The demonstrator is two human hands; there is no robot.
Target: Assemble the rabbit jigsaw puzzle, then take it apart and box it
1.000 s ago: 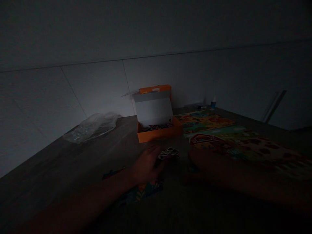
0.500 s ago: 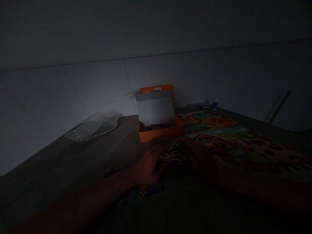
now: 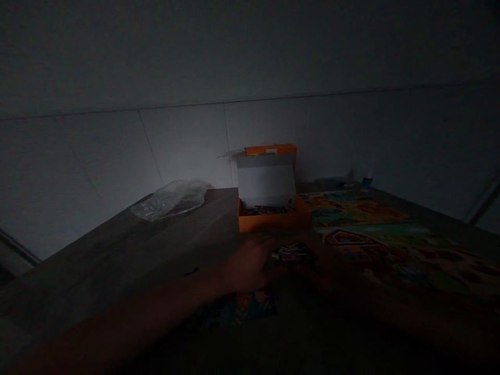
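Observation:
In dim light, a bunch of small dark patterned pieces (image 3: 294, 254), which look like jigsaw pieces, lies between my two hands. My left hand (image 3: 249, 264) curls against its left side, thumb nearer me. My right hand (image 3: 322, 268), very dark and blurred, closes round its right side. Under my left wrist is a colourful part-built puzzle (image 3: 250, 308), partly covered by the forearm. Just beyond my hands stands an orange box (image 3: 273, 223), lid raised, with more pieces inside.
Behind the open box stands another orange box (image 3: 289, 149). Colourful illustrated puzzle sheets (image 3: 390, 245) cover the right of the table. A crumpled clear plastic bag (image 3: 170, 200) lies at the back left. A small bottle (image 3: 367, 180) stands at the back right, near the wall.
The view has turned left, so the boxes and table sit further right in the picture. Both hands remain around the pieces, which now look more tightly bunched.

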